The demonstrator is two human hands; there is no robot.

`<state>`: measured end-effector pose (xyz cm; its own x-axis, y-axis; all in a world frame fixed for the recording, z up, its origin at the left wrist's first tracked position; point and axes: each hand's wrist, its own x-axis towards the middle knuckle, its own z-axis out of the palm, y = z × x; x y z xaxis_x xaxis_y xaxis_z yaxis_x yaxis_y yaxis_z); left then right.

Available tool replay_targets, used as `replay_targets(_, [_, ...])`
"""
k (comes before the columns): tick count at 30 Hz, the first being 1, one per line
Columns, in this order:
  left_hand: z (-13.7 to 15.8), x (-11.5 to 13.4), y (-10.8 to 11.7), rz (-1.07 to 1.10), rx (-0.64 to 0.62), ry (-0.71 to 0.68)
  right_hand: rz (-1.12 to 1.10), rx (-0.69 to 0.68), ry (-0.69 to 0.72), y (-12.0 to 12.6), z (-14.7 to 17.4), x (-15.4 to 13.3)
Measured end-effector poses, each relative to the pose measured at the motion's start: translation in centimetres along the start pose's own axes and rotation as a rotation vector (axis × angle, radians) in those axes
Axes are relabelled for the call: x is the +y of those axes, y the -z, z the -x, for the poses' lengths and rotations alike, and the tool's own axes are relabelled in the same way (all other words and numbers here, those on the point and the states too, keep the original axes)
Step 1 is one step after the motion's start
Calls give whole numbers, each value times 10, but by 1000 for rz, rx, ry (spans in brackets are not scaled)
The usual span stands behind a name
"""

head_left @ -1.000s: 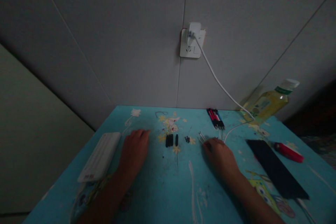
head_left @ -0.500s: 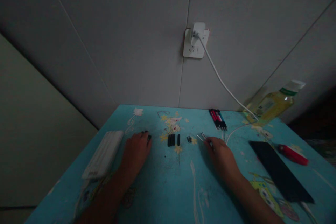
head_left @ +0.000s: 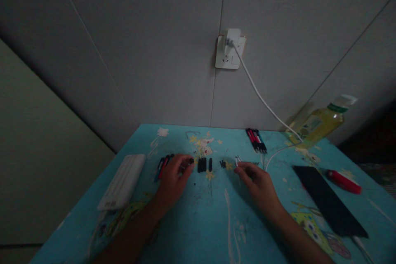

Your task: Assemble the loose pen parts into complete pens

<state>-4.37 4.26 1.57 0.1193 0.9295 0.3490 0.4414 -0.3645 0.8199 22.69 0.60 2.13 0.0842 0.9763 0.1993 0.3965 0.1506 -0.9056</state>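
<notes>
My left hand (head_left: 177, 173) is closed in a pinch on a slim piece with a black end (head_left: 192, 161), perhaps a pen part; its fingers hide most of it. Beside that hand lie several pens (head_left: 161, 167) in a row. My right hand (head_left: 255, 175) is closed on a thin pale stick (head_left: 236, 161) that looks like a pen refill, its tip pointing up and away. Between the hands, several short black tubes (head_left: 202, 165) stand side by side, with a single black tube (head_left: 210, 164) just apart. Small black bits (head_left: 222, 164) lie nearer my right hand.
A white power bank-like block (head_left: 122, 181) lies on the left of the blue patterned table cover (head_left: 198, 222). More pens (head_left: 256, 140) lie at the back right, near a white cable (head_left: 262, 100). Further right are a yellow bottle (head_left: 321, 123), a dark flat panel (head_left: 329, 200) and a red-handled object (head_left: 344, 181).
My left hand has moved right, away from the row of pens, uncovering them, with a black-ended piece now in its fingers. My right hand has tilted the pale stick more upright.
</notes>
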Motion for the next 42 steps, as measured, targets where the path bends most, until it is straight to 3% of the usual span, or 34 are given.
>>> replay_targets(3, [3,5,-5,332,-62,148,-258,-32,-97,-1,-1,-8])
replay_targets(6, [2,4,-10,582,-90,259,-434,-48,-106,-1,-2,-11])
replay_targets(12, [1,4,-16,788,-111,378,-653,38,-91,-4,0,-6])
replay_targets(22, [6,12,-17,744,-200,334,-808,-5,-164,-8,3,-15])
replay_targets(31, [5,6,-16,693,-132,353,-753,80,-171,-5,2,-14])
replay_targets(42, [7,13,-16,728,-228,349,-762,4,-210,-12,4,-17])
